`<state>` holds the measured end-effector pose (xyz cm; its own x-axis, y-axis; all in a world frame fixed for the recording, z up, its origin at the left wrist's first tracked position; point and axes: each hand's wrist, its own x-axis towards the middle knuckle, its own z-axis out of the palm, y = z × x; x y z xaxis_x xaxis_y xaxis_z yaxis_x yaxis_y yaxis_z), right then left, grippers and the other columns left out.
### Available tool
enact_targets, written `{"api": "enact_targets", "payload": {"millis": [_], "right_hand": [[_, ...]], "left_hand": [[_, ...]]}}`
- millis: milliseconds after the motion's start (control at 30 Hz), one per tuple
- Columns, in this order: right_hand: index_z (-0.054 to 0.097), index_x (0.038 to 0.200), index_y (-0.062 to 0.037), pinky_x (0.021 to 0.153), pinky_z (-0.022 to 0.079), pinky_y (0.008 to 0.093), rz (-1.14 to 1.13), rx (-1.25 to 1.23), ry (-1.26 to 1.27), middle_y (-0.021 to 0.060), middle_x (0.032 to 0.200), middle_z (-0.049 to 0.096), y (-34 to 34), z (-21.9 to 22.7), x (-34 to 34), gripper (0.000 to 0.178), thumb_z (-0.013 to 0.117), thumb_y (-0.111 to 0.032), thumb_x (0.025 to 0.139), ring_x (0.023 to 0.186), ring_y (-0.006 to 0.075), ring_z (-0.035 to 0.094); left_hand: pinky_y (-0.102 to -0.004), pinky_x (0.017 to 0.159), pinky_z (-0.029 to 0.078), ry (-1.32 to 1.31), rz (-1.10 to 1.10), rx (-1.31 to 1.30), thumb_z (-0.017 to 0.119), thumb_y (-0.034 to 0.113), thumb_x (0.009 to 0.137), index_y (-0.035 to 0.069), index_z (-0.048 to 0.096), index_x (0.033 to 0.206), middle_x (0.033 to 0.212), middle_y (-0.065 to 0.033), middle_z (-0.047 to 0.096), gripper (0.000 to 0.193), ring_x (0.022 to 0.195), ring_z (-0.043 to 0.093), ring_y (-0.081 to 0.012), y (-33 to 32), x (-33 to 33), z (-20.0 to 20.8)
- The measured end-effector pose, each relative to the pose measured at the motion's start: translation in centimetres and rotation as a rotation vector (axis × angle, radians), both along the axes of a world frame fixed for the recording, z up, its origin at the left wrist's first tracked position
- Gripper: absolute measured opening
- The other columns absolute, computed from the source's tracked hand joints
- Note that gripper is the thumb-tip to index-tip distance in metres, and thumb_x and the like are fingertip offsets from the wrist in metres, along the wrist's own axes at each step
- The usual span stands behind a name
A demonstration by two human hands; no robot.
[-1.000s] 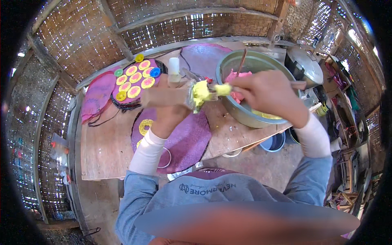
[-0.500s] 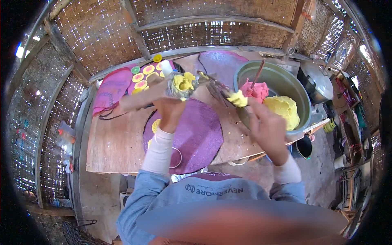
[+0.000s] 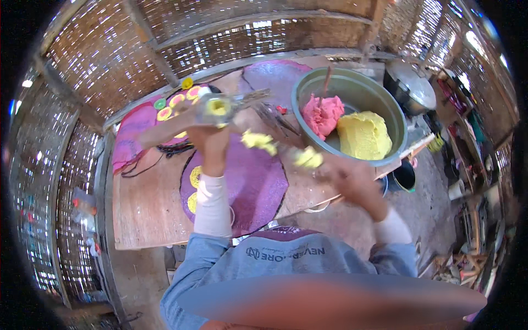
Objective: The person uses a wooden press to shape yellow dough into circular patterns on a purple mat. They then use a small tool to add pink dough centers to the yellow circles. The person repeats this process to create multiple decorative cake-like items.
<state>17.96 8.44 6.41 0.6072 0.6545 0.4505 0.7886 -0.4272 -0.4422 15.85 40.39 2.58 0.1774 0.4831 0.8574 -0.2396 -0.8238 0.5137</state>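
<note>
Near edge of the bench [image 3: 140,220]: a purple round mat [image 3: 253,181] lies along the middle of this edge. Two yellow rings [image 3: 195,177] sit at the mat's left margin; a white hoop [image 3: 231,214], partly hidden by the left sleeve, lies near the bench edge.

Right hand [image 3: 355,184]: above the near edge, right of the mat, motion-blurred. Fingers are curled around an indistinct implement; yellow dough [image 3: 308,158] is at its tip. A second yellow lump [image 3: 258,142] appears over the mat's far margin; its support cannot be determined.

Left hand [image 3: 209,142]: above the mat's far-left side, closed around a wooden-handled cylinder [image 3: 217,108]. The mouth faces upward and shows yellow dough inside.

Right end of the bench: a green basin [image 3: 393,104] contains a pink mass [image 3: 323,114] on the left and a yellow mass [image 3: 366,135] on the right. A stick [image 3: 327,82] stands in the pink mass.

Far-left corner: pink-and-yellow rounds [image 3: 164,114] and a green cap [image 3: 159,104]. A purple sheet [image 3: 275,74] lies along the far edge.
</note>
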Motion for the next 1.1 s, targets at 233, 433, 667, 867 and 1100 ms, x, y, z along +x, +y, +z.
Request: {"api": "enact_targets", "payload": {"millis": [233, 433, 667, 867, 1100], "right_hand": [[0.069, 0.076, -0.0095, 0.054, 0.051, 0.0392, -0.742, -0.906, -0.479, 0.0113, 0.069, 0.066, -9.3, 4.4, 12.2, 0.018, 0.052, -0.017, 0.076, 0.062, 0.0263, 0.065], [0.07, 0.079, -0.0079, 0.061, 0.052, 0.0366, -0.614, -1.035, -0.287, 0.0139, 0.081, 0.067, -9.1, -2.5, 19.6, 0.022, 0.05, -0.016, 0.078, 0.073, 0.0253, 0.067], [0.051, 0.116, -0.0032, 0.084, 0.045, 0.0363, 0.782, 0.203, 0.386, 0.0134, 0.114, 0.056, 8.1, -1.2, 4.1, 0.039, 0.044, -0.03, 0.09, 0.098, 0.0224, 0.057], [0.045, 0.126, -0.0093, 0.052, 0.042, 0.0333, 1.451, 0.739, 2.137, 0.0208, 0.105, 0.055, 12.0, -2.4, -5.3, 0.077, 0.034, -0.07, 0.079, 0.071, 0.0222, 0.053], [0.035, 0.127, -0.0003, 0.055, 0.055, 0.0284, 0.824, 0.653, 1.376, 0.0185, 0.117, 0.047, 8.6, -0.6, -1.4, 0.059, 0.034, -0.048, 0.091, 0.091, 0.0232, 0.057]], "left_hand": [[-0.0353, 0.075, 0.047, -0.085, -0.585, -0.373, 0.07, 0.023, 0.069, 0.005, 0.058, 0.102, 0.095, -0.0124, 0.057, 0.04, 0.086, 0.056, -0.0262, 0.6, -6.3, 4.6], [-0.033, 0.082, 0.042, -0.1, -1.116, -0.384, 0.075, 0.018, 0.064, 0.009, 0.053, 0.093, 0.093, -0.0064, 0.048, 0.038, 0.088, 0.048, -0.0195, -1.8, -6.1, 7.7], [-0.0274, 0.077, 0.038, -0.529, -2.092, -0.204, 0.069, 0.009, 0.066, 0.015, 0.057, 0.104, 0.113, -0.0054, 0.048, 0.041, 0.09, 0.049, -0.0171, -3.5, -2.3, 4.6], [-0.0287, 0.078, 0.042, -0.383, -1.738, -1.088, 0.065, 0.006, 0.069, 0.015, 0.057, 0.104, 0.113, -0.0045, 0.05, 0.037, 0.097, 0.051, -0.0157, -2.0, -4.8, 1.7], [-0.0285, 0.073, 0.047, 0.199, -0.288, -0.223, 0.064, 0.003, 0.07, 0.004, 0.061, 0.096, 0.089, -0.0043, 0.063, 0.026, 0.079, 0.06, -0.0171, 0.2, -13.0, -2.4]]}}
